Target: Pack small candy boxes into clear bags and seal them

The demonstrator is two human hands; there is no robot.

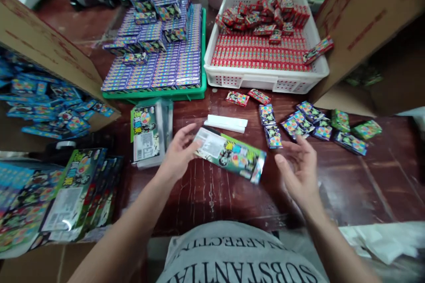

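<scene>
My left hand (178, 155) pinches the near end of a clear-wrapped green printed pack (231, 154), holding it slanted just above the brown table (365, 185). My right hand (298, 169) hovers open to the right of the pack, fingers spread, touching nothing. Beyond the pack lie white strips (226, 123). Small purple boxes (271, 125) sit just past my right fingertips.
A green tray (186, 93) of purple boxes and a white basket (265, 80) of red boxes stand at the back. Empty clear packs (149, 135) lie left. Finished packs (76, 194) pile at the lower left. Blue boxes (49, 106) fill a carton. Loose boxes (335, 130) scatter right.
</scene>
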